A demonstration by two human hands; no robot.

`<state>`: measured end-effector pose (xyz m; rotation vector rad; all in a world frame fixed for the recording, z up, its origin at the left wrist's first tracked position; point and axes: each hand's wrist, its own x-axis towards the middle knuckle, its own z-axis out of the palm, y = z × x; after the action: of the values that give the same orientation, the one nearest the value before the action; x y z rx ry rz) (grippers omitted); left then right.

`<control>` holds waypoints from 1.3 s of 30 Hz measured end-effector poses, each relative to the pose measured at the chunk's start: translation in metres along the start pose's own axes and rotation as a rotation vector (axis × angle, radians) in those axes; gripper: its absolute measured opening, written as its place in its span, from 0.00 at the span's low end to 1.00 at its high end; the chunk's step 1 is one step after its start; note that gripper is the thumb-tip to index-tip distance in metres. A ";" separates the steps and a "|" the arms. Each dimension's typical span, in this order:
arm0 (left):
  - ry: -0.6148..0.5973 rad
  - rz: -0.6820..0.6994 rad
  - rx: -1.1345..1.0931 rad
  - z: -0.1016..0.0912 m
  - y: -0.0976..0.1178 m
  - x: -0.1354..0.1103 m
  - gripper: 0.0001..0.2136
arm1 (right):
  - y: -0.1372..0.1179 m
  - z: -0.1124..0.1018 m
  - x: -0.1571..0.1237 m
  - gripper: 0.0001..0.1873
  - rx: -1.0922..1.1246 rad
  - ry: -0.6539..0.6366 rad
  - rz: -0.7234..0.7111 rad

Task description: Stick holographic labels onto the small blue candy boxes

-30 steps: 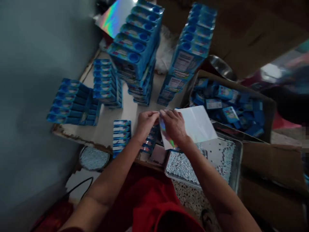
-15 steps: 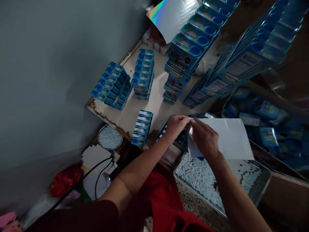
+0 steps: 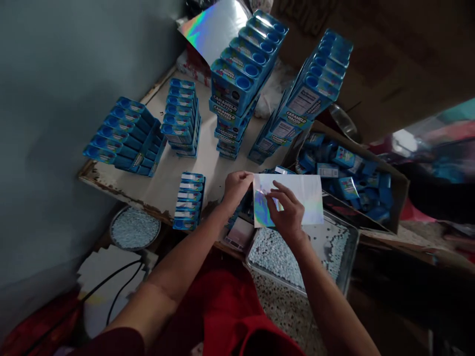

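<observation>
Two hands hold a small shiny sheet just above the near edge of a counter. The left hand pinches the sheet's upper left corner, fingers closed on it. The right hand grips the lower left part, its fingers loosely curled across the front and the thumb hidden behind. The sheet is held nearly flat and facing up, with rainbow glints on its left side. It hangs partly over a metal tray strewn with small pale pellets, just to the right of the counter.

On the counter, a short stack of blue boxes stands near the left hand. Further back are two lower stacks and two tall leaning towers of the same boxes. A larger rainbow sheet lies behind the towers. To the right, an open carton holds a jumble of blue packs. A round bowl of pale pellets sits below the counter's left edge. Red cloth covers the person's lap
</observation>
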<state>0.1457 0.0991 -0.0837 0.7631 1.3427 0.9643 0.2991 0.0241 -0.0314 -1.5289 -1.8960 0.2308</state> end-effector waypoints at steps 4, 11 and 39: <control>-0.068 0.053 -0.010 -0.005 0.002 0.000 0.12 | -0.053 -0.028 -0.009 0.03 0.047 0.013 0.104; 0.006 0.034 -0.171 -0.072 -0.001 -0.041 0.26 | -0.123 -0.017 -0.024 0.09 0.706 -0.012 0.766; 0.226 -0.171 0.280 -0.286 -0.100 -0.122 0.15 | -0.178 0.209 -0.122 0.21 0.537 -0.227 0.983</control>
<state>-0.1217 -0.0769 -0.1486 0.7489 1.7367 0.7511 0.0411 -0.0832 -0.1417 -1.9411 -0.9316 1.2671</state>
